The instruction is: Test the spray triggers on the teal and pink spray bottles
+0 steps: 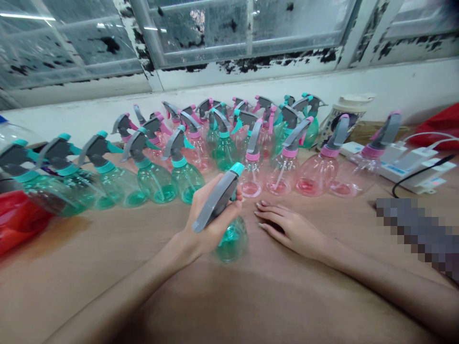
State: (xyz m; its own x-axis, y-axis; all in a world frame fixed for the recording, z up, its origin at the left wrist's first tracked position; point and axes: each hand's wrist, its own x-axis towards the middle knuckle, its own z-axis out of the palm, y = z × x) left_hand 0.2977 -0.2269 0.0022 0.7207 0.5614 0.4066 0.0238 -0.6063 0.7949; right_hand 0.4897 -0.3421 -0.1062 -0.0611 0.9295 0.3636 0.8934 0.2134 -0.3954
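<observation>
My left hand (206, 224) is closed round the neck of a green spray bottle (232, 242) with a grey and teal trigger head. The bottle is near the middle of the wooden table (272, 296), and part of its neck is hidden by my fingers. To its right, my right hand (287, 224) rests on the tabletop with its fingers stretched out, holding nothing. Just beyond my hands, a row of green spray bottles (158, 184) stands on the left and pink spray bottles (281, 177) on the right.
Several more pink and green bottles crowd behind, near the white wall (401, 81). At right are a white power strip (409, 167) with cables, a white printed container (346, 114) and a pixelated dark area. A red plastic bag (21, 220) lies at the left edge.
</observation>
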